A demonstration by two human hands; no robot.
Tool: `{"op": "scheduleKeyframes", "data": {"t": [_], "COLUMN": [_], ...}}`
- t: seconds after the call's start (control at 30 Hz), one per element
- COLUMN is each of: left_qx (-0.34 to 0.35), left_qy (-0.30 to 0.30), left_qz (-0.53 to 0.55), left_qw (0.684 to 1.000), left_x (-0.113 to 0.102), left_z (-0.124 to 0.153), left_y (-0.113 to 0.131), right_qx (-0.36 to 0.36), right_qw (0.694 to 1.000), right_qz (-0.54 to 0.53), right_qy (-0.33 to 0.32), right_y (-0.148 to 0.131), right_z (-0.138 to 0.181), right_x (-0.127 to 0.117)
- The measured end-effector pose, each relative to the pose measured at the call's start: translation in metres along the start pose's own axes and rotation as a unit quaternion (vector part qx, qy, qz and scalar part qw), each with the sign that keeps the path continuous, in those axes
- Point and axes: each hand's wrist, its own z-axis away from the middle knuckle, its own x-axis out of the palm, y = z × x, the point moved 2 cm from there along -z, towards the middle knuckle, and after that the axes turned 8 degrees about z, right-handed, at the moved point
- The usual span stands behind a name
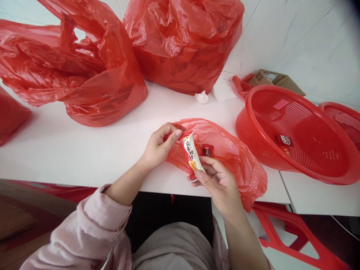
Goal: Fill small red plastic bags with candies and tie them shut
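Note:
A wrapped snack bar (pixel 191 153) in a red and white packet with black lettering is held upright-slanted between my two hands. My left hand (pixel 161 144) pinches its upper end between thumb and fingers. Around the lower end, the thumb and fingers of my right hand (pixel 218 182) are closed. Beneath both hands a thin red plastic bag (pixel 225 140) lies spread on the white table (pixel 112 157). On that bag, just behind my right fingers, is a small dark red wrapped piece (pixel 207 150).
Two large filled red bags (pixel 112 90) (pixel 185 48) stand at the back. A red plastic basket (pixel 298 131) with a few small packets is on the right, a cardboard box (pixel 270 78) behind it. Crumpled white paper (pixel 201 97) lies mid-table; a red stool (pixel 298 232) is below.

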Motion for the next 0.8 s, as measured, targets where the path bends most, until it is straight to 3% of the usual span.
{"op": "scheduleKeyframes", "data": {"t": [0.8], "left_qx": [0.005], "left_qy": [0.001], "left_qz": [-0.002], "left_qw": [1.000], "left_x": [-0.0004], "left_z": [-0.0011], "left_y": [0.0010], "right_qx": [-0.022], "right_qw": [0.999], "right_qz": [0.021], "right_qy": [0.012], "right_y": [-0.0046], "right_z": [0.0031], "right_x": [0.0036]}}
